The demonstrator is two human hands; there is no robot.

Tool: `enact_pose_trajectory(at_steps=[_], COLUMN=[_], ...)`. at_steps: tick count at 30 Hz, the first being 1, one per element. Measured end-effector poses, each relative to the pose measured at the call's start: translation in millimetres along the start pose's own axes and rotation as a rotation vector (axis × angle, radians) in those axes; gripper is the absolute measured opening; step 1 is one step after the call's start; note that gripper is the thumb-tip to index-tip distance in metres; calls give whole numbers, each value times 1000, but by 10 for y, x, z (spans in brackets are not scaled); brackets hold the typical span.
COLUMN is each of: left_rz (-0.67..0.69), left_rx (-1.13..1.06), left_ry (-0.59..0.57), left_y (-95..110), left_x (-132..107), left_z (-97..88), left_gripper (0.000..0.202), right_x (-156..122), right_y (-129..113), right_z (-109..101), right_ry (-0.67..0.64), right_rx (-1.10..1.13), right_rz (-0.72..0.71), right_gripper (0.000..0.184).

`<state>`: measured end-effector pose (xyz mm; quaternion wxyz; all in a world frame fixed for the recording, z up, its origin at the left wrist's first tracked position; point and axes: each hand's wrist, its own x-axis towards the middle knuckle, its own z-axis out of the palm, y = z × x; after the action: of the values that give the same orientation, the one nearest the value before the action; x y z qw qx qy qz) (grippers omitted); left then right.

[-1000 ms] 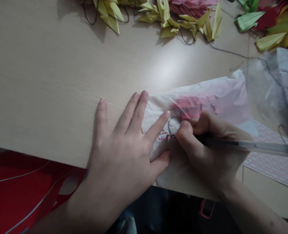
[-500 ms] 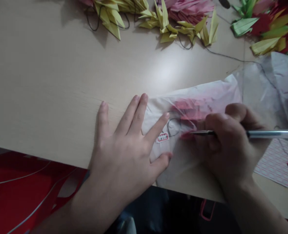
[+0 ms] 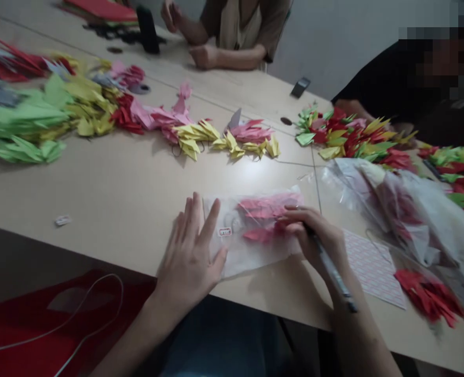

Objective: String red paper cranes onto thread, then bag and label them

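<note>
A translucent white plastic bag lies flat on the table, with pink folded paper showing through it. Near the bag's left side sits a small red-bordered sticker with writing too small to read. My left hand rests open along the bag's left edge, fingers stretched out. Above the right end of the bag, my right hand is closed around a pen, whose back end slants down over the wrist. The pen's tip is hidden by the fingers.
Garlands of green, yellow, pink and red folded-paper shapes stretch across the table. To the right are a larger plastic bag, a patterned sheet and red folded paper. Two people sit opposite. A paper scrap lies left.
My view has lifted and widened, showing more table and the people opposite. The pen has turned in my right hand from pointing at the bag to slanting back. My left hand remains at the bag.
</note>
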<state>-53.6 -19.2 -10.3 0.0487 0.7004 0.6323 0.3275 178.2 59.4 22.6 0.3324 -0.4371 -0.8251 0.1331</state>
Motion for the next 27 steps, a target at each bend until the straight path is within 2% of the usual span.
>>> enact_pose_trajectory(at_steps=[1,4,5,6,8,11,13,16,19,23,27], left_rz=[-23,-117,-154,-190,-231,-228,-217,-248,-273,-185,-121], left_rx=[-60,-327,-429,-524,-645,-651,-612,-565,-512,-448,-378], left_ry=[50,170,194,212,232,250,261,254,227,219,218], left_y=[-22,-83,-100,-115,-138,-159,-171,-182,-184,-199,-252], left_x=[-8,-40,-52,-63,-80,-89,-89,-87,-76,-49,-29], left_z=[-5,-20,-24,-27,-29,-18,-6,4,-2,-5,30], left_gripper=[80,68,63,59,52,47,47,47,45,41,39], right_x=[-19,-102,-139,-177,-245,-290,-269,-161,-5,106,-55], right_y=[-29,-130,-159,-181,-207,-200,-169,-78,80,373,633], right_z=[16,84,111,136,179,211,206,131,-91,-670,-1438], right_ry=[-74,-238,-268,-277,-245,-163,-61,188,451,810,1129], right_rx=[-15,-53,-75,-98,-126,-42,93,205,204,193,62], right_rz=[-62,-189,-208,-213,-210,-216,-136,57,184,322,392], right_gripper=[15,46,51,49,34,19,17,13,12,24,24])
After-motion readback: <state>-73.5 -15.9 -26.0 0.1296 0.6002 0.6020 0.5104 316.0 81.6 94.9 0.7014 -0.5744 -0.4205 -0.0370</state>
